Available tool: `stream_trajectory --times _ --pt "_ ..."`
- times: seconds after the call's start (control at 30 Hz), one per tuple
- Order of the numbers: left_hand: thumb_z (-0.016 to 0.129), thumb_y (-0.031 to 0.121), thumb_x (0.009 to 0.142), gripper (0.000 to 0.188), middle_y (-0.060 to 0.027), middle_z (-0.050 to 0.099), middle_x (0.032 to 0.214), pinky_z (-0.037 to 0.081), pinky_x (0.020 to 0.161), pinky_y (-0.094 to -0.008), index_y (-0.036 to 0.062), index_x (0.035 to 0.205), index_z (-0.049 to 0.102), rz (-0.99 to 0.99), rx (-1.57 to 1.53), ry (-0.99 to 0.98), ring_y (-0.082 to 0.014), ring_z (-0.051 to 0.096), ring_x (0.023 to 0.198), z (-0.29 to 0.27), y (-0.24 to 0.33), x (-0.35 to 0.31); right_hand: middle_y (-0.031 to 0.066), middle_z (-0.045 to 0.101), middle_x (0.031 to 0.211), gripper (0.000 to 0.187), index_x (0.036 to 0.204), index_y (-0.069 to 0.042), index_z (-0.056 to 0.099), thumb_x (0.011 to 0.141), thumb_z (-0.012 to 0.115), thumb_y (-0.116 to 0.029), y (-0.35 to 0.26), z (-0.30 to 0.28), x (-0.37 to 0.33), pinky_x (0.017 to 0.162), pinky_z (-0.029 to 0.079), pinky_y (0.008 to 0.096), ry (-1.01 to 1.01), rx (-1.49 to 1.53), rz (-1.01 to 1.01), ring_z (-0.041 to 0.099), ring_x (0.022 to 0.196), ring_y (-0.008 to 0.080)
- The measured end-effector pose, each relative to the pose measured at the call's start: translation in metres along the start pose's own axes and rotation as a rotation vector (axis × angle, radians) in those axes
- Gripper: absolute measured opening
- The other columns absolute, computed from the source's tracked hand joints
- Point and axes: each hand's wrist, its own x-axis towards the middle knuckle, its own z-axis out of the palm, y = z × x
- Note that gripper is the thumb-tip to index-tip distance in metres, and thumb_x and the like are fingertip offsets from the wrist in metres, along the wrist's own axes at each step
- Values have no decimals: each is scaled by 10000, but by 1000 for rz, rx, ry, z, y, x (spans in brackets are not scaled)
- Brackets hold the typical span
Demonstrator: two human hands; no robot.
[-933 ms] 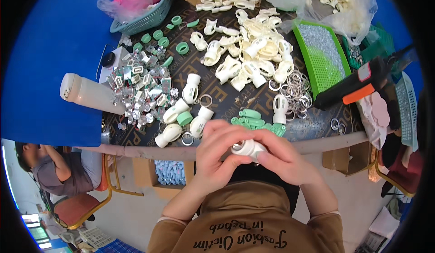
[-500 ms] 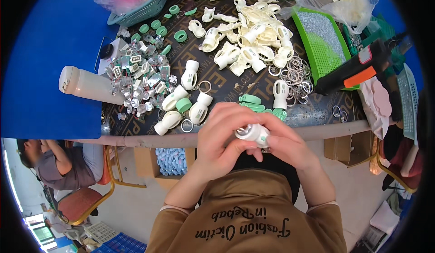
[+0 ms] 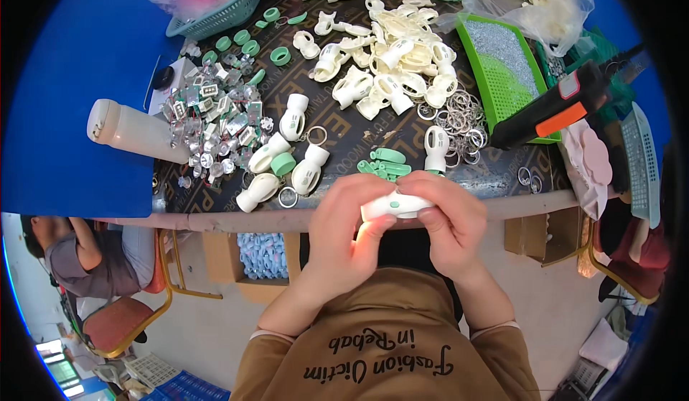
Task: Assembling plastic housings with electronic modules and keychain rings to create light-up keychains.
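Above table edge (image 3: 237,221), both hands gripping white casing (image 3: 397,205)

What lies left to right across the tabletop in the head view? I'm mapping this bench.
White plastic bottle lying on its side → heap of small silver metal parts → pile of cream plastic shells → green rectangular tray → black-and-orange glue gun.

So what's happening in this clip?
A person holds a small white plastic casing with a green button in both hands, left hand and right hand, just past the table edge. On the table lie finished white pieces, a heap of white shells, green buttons, metal rings, small metal parts and a glue gun.
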Motion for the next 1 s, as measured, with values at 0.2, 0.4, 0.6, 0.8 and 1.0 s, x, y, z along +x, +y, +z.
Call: stream_trajectory --times 0.2,0.4,0.6,0.8,1.0 --pt "648 26 685 277 -131 578 904 451 657 -353 32 945 554 307 156 184 -299 557 747 11 -10 -3 162 627 854 147 864 19 626 788 535 -66 3 7 2 672 482 309 72 83 28 623 766 275" --pt "658 3 678 251 -143 575 955 452 660 -346 40 912 577 253 219 163 -292 564 748 8 -6 0 159 628 874 143 879 6 626 769 556 -52 2 5 -2 669 483 306 81 -23 47 618 775 276" --pt "671 -16 676 212 -155 569 967 480 668 -340 12 869 589 282 183 169 -290 573 836 8 -4 -3 162 623 899 150 888 -5 626 753 594 -64 -2 4 -9 670 484 316 98 -191 8 616 769 290" --pt "667 -50 684 192 -142 501 987 493 666 -306 2 853 592 232 128 173 -266 572 892 9 -4 -4 162 623 889 150 884 -6 626 753 596 -72 -2 5 -11 667 485 320 100 -170 26 616 765 291" --pt "651 -68 689 179 -122 454 971 491 675 -299 18 838 600 108 -41 206 -273 548 951 8 0 -8 162 624 872 158 879 -8 629 739 607 -76 -5 1 -6 651 485 317 74 -151 13 617 751 287"
